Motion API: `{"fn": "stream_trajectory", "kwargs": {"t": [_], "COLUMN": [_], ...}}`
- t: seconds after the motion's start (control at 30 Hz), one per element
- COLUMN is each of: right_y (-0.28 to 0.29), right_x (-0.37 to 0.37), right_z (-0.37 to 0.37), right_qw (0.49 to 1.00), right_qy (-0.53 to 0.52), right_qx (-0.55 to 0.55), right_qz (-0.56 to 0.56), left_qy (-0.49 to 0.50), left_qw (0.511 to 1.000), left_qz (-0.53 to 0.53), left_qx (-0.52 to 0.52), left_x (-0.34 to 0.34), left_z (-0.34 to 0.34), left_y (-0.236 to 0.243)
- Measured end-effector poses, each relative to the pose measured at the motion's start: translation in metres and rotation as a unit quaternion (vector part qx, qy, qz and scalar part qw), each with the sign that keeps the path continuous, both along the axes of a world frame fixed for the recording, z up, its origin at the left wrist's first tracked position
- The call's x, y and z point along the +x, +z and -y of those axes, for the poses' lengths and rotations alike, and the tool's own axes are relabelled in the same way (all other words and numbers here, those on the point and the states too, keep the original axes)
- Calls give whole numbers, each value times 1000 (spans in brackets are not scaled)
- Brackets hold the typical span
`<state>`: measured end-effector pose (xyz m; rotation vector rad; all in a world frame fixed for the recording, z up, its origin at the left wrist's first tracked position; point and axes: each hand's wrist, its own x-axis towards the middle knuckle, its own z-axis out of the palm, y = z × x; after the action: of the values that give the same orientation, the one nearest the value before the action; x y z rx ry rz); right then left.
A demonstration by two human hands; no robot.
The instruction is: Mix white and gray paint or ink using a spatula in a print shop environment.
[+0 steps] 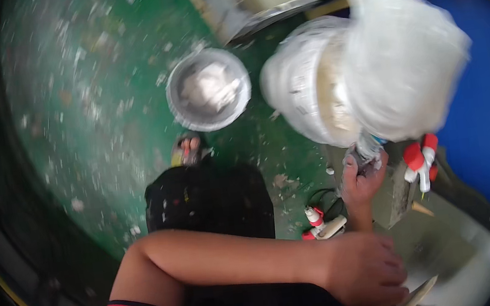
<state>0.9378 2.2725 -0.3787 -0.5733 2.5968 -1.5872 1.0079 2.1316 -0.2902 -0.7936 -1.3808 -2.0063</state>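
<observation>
My right hand (366,182), with whitish smears on it, grips a small white-smeared, bluish-grey object (369,146) whose kind I cannot make out. It is at the near edge of a large white tub (301,88). A pale plastic bag (402,66) bulges from the tub's right side, and creamy white material (340,104) shows beside the bag. My left forearm crosses in front of my body, and my left hand (364,276) is over my right forearm. Its back faces up with the fingers curled; what they hold, if anything, is hidden.
A grey bucket (178,103) holding white lumpy material stands on the spattered green floor (95,128), near my foot (189,147). Red-and-white bottles (422,162) lie at right. Another red-and-white item (322,224) is beside a dark cable. A grey block-like structure (289,13) stands at the back.
</observation>
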Motion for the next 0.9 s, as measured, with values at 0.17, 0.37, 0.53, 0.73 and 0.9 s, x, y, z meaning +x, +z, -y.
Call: {"fn": "stream_trajectory", "kwargs": {"t": [0.17,0.37,0.53,0.73,0.9], "right_y": [-170,-236,-178,-48,35], "right_x": [56,67,39,-55,-70], "right_z": [35,71,69,128,201], "right_qw": [984,906,893,724,543], "right_qy": [47,134,246,399,462], "right_qx": [160,396,370,563,701], "right_qz": [59,70,76,25,-18], "left_qy": [8,41,25,150,185], "left_qw": [997,994,983,980,978], "left_qz": [36,81,71,69,100], "left_qx": [-61,-62,-170,-109,10], "left_x": [37,65,55,16,-9], "left_z": [-13,7,30,39,83], "left_y": [-10,-6,-17,-29,-37]}}
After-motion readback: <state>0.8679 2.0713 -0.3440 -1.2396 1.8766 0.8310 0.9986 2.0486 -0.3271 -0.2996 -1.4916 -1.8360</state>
